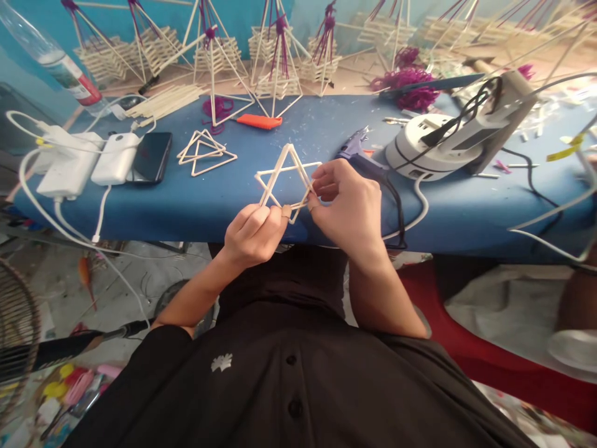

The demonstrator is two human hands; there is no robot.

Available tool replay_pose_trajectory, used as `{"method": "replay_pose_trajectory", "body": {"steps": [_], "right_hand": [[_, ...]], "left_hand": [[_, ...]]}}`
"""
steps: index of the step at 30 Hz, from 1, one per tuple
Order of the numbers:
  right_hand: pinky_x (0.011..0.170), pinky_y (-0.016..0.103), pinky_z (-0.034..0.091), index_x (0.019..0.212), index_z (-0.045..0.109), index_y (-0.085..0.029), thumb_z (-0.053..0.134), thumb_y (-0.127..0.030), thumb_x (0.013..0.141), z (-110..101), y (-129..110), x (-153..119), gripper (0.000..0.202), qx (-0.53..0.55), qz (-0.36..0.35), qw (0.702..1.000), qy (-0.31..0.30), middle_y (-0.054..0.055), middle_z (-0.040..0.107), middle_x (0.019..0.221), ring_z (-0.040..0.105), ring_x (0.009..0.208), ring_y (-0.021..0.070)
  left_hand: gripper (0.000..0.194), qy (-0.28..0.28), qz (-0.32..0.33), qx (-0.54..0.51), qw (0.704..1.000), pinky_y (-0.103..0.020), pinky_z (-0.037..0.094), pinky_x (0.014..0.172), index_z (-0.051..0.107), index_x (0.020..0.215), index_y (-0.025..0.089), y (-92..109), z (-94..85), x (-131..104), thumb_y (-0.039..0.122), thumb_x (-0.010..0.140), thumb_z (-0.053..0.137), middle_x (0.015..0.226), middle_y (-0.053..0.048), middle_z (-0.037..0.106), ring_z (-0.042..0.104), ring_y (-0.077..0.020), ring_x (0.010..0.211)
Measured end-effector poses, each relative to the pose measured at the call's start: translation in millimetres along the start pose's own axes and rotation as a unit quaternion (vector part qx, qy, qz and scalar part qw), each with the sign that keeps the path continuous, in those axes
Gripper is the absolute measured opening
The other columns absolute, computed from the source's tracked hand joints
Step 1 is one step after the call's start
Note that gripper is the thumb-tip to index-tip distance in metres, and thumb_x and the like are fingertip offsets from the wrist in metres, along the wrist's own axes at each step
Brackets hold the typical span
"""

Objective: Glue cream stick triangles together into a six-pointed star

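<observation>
Between my hands is a star-shaped frame [275,177] made of thin wooden sticks, two triangles crossing each other, held above the table's front edge. My left hand [257,231] pinches its lower left corner. The fingers of my right hand [346,202] close on its right side, near the lower right corner. To the left, several loose stick triangles [214,167] lie overlapped on the blue table. A purple glue gun [357,148] rests beyond my right hand. An orange cutter [259,121] lies farther back.
Stick structures with purple cord [280,74] stand along the back. At left are a phone [152,158], white power adapters [69,165], a tilted bottle [69,74] and loose sticks [165,101]. A round power strip [426,146] with cables stands at right, before purple string [415,87].
</observation>
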State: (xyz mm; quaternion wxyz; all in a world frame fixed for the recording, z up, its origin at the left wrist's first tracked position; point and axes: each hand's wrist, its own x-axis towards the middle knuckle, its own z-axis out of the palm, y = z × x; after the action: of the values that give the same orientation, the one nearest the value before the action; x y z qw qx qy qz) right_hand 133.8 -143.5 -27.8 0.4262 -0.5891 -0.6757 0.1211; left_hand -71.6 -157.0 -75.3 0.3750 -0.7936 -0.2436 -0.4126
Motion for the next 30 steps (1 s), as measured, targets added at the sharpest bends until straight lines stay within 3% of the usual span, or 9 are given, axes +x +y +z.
{"method": "replay_pose_trajectory", "body": {"steps": [4,7,9,11,13,15,18,23,30], "right_hand": [[0.074,0.032,0.061,0.096,0.066,-0.023,0.070,-0.019,0.074,4.0,3.4,-0.9,0.022,0.060,0.007,0.998,0.030,-0.002,0.077,0.082,0.076,0.069,0.0168],[0.073,0.032,0.062,0.097,0.065,-0.023,0.071,-0.023,0.075,4.4,5.4,-2.1,0.023,0.075,0.013,0.996,0.040,-0.002,0.077,0.083,0.077,0.069,0.0176],[0.074,0.033,0.062,0.099,0.064,-0.024,0.070,-0.023,0.076,4.4,6.0,-3.0,0.024,0.077,0.012,0.996,0.037,-0.002,0.077,0.084,0.078,0.070,0.0180],[0.076,0.033,0.061,0.101,0.063,-0.023,0.068,-0.022,0.078,5.3,6.3,-4.1,0.024,0.071,0.004,0.997,0.024,-0.002,0.076,0.085,0.078,0.070,0.0181],[0.078,0.035,0.059,0.103,0.063,-0.023,0.065,-0.020,0.079,7.4,6.7,-5.3,0.024,0.053,-0.011,0.999,0.003,-0.001,0.075,0.086,0.077,0.070,0.0182],[0.078,0.036,0.058,0.106,0.062,-0.022,0.063,-0.019,0.081,10.3,7.6,-6.5,0.026,0.031,-0.027,0.999,-0.021,0.000,0.074,0.089,0.076,0.073,0.0191],[0.078,0.037,0.057,0.115,0.061,-0.021,0.059,-0.018,0.083,14.4,10.5,-8.2,0.032,0.012,-0.050,0.997,-0.057,0.004,0.074,0.095,0.073,0.079,0.0207],[0.081,0.037,0.060,0.118,0.061,-0.021,0.056,-0.018,0.086,17.2,15.8,-11.2,0.033,0.039,-0.090,0.991,-0.090,0.007,0.071,0.100,0.068,0.085,0.0202],[0.074,0.029,0.062,0.121,0.060,-0.022,0.062,-0.023,0.089,15.9,17.7,-12.4,0.032,0.271,0.001,0.954,-0.132,0.000,0.066,0.100,0.068,0.075,0.0112]], "left_hand": [[0.036,0.002,-0.073,-0.075,0.994,-0.037,0.061,0.098,0.081,0.131,0.027,3.1,2.2,-15.1,0.011,0.099,0.073,0.110,-0.007,0.084,0.074,-0.0223,0.100],[0.039,0.034,-0.226,-0.108,0.967,-0.042,0.063,0.098,0.077,0.134,0.030,14.5,2.3,-18.3,0.032,0.095,0.084,0.122,-0.011,0.079,0.073,-0.0269,0.112],[0.073,0.086,-0.364,-0.187,0.908,-0.042,0.066,0.094,0.063,0.151,0.027,24.3,2.2,-13.9,0.054,0.089,0.088,0.137,-0.015,0.071,0.072,-0.0298,0.118],[0.100,0.091,-0.475,-0.331,0.810,-0.035,0.069,0.085,0.044,0.167,0.028,32.7,2.5,-7.0,0.062,0.085,0.090,0.148,-0.017,0.067,0.075,-0.0269,0.114],[0.095,0.047,-0.531,-0.442,0.722,-0.029,0.069,0.081,0.050,0.164,0.027,37.8,3.9,-1.1,0.057,0.085,0.093,0.144,-0.015,0.072,0.078,-0.0240,0.109],[0.072,-0.009,-0.551,-0.492,0.674,-0.027,0.070,0.081,0.071,0.145,0.022,39.5,6.7,2.3,0.053,0.084,0.094,0.132,-0.012,0.081,0.082,-0.0243,0.105],[0.049,-0.055,-0.558,-0.502,0.658,-0.030,0.072,0.083,0.085,0.123,0.021,39.0,11.7,4.0,0.052,0.086,0.092,0.120,-0.009,0.086,0.084,-0.0261,0.101],[0.031,-0.048,-0.572,-0.473,0.668,-0.036,0.071,0.091,0.089,0.114,0.024,38.9,13.6,4.7,0.046,0.093,0.085,0.110,-0.006,0.087,0.085,-0.0259,0.097],[0.031,-0.037,-0.599,-0.510,0.617,-0.027,0.068,0.081,0.089,0.113,0.025,34.6,8.1,5.2,0.049,0.094,0.084,0.106,-0.005,0.088,0.083,-0.0191,0.088]]}}
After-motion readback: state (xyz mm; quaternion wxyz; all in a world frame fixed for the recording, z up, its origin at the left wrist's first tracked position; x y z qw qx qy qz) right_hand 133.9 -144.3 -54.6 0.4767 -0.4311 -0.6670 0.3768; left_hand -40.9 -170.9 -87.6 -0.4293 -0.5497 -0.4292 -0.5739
